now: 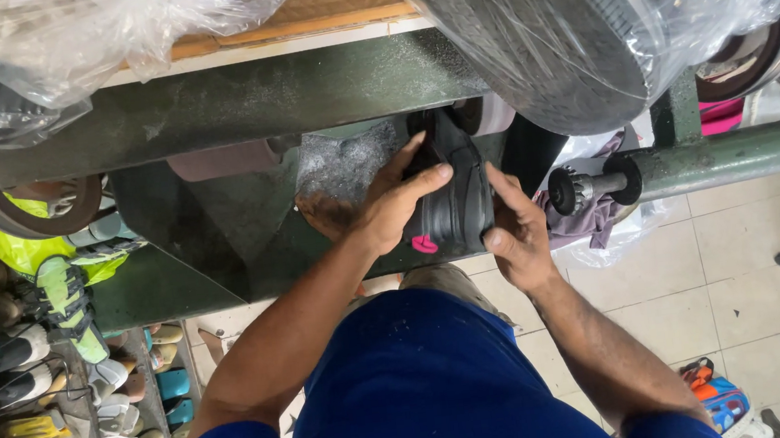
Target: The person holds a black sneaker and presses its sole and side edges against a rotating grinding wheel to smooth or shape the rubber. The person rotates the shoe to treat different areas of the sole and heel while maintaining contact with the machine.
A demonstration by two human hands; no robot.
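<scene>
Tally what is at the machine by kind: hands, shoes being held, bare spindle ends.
Hands: 2, left hand and right hand
Held shoes: 1, black shoe with a pink mark
Bare spindle ends: 1, spindle
Total: 4

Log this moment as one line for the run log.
left hand: grips black shoe | right hand: grips shoe | shoe: against green machine

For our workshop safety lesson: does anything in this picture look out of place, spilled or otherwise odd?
Grey dust coats the green machine behind the dark shoe held in both hands. Shoes lie jumbled at lower left. Nothing looks broken.
</scene>
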